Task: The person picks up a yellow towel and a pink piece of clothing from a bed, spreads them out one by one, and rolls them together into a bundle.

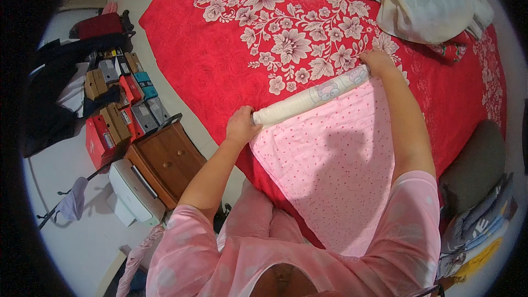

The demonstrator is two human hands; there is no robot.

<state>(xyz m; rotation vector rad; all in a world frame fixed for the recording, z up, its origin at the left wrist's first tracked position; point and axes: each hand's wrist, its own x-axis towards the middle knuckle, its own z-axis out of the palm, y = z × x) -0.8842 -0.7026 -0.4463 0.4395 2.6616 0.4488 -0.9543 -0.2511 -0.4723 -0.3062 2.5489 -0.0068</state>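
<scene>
A pink cloth with small red dots (330, 165) lies flat on the bed, and its far edge is rolled into a cream tube with cartoon figures (309, 95). My left hand (242, 126) grips the left end of this roll. At the opposite end, my right hand (377, 62) is closed around the roll, fingers on its far side. The roll slants upward from left to right across the red floral bedspread (206, 78). A shadow falls over the middle of the pink cloth.
A pale bundled fabric (425, 4) rests at the bed's far right. Left of the bed are stacked shoe boxes (128, 90), a wooden drawer cabinet (167, 161) and a white printer (132, 192). A dark grey cushion-like object (474, 165) and folded clothes (478, 231) sit at right.
</scene>
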